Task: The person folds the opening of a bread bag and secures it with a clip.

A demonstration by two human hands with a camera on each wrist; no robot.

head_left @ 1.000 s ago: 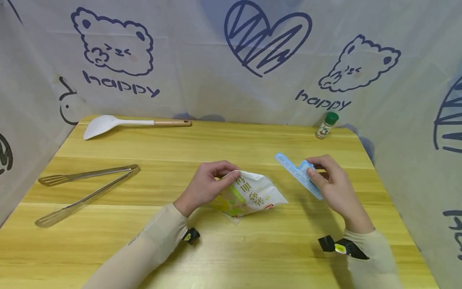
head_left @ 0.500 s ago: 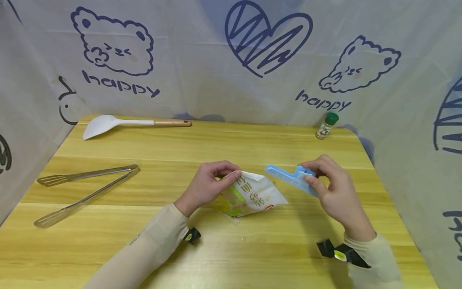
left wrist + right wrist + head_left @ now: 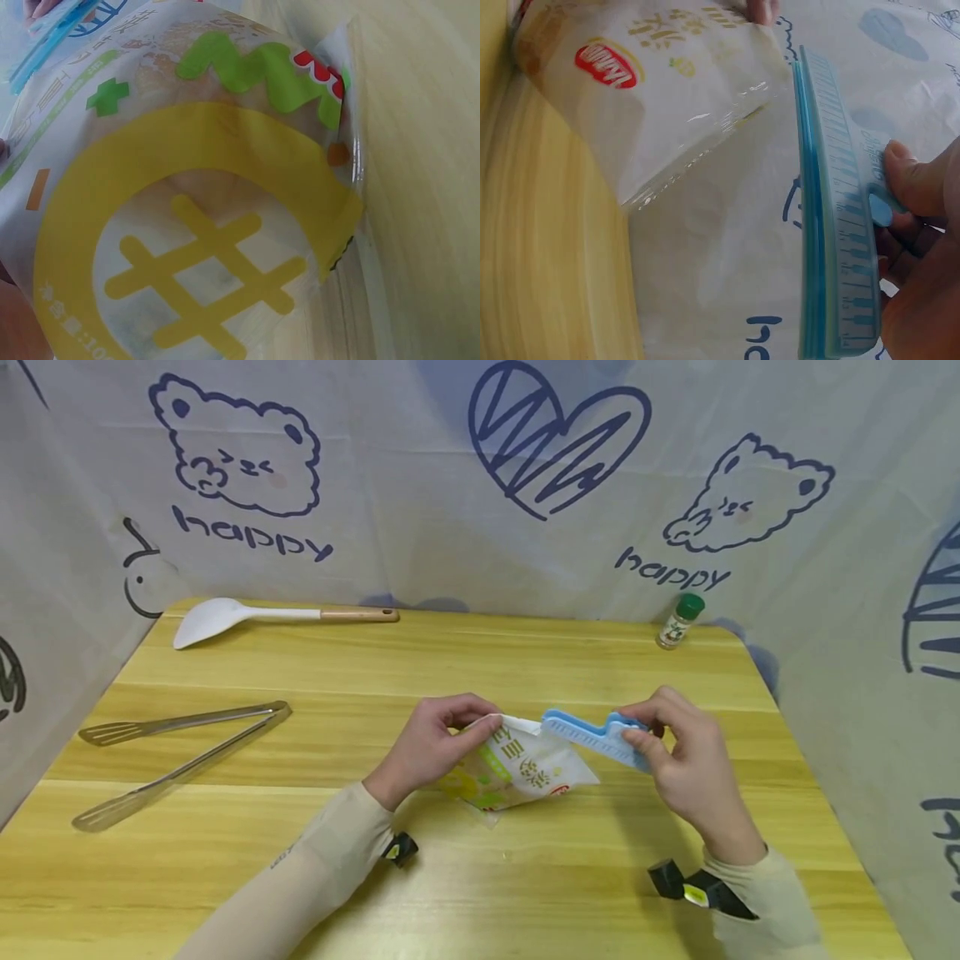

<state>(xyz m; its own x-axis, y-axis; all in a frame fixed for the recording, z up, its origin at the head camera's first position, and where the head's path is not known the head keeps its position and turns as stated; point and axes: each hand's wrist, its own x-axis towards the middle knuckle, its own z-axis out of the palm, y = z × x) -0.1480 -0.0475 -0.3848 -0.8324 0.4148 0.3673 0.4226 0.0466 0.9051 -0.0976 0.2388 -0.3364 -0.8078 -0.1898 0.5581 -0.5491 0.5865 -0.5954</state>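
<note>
My left hand (image 3: 442,739) pinches the folded top edge of a white, green and yellow printed plastic food bag (image 3: 536,768) near the middle of the table. In the left wrist view the bag (image 3: 225,142) fills most of the frame, and a yellow ring is printed on it. My right hand (image 3: 690,760) holds a light blue bag clip (image 3: 588,732) by its grip, between thumb and fingers. The far end of the clip overlaps the bag's folded edge in the head view. The clip (image 3: 847,225) carries a piano-key pattern in the right wrist view, just beside the bag.
Metal tongs (image 3: 187,760) lie spread on the left of the wooden table (image 3: 465,893). A white spatula (image 3: 285,614) with a wooden handle lies along the back edge. A green-capped seasoning bottle (image 3: 679,621) stands at the back right. Printed cloth (image 3: 420,468) hangs around the table.
My right hand has turned the clip flatter and brought it left, from apart from the bag to its folded edge. The left hand and the bag have stayed put.
</note>
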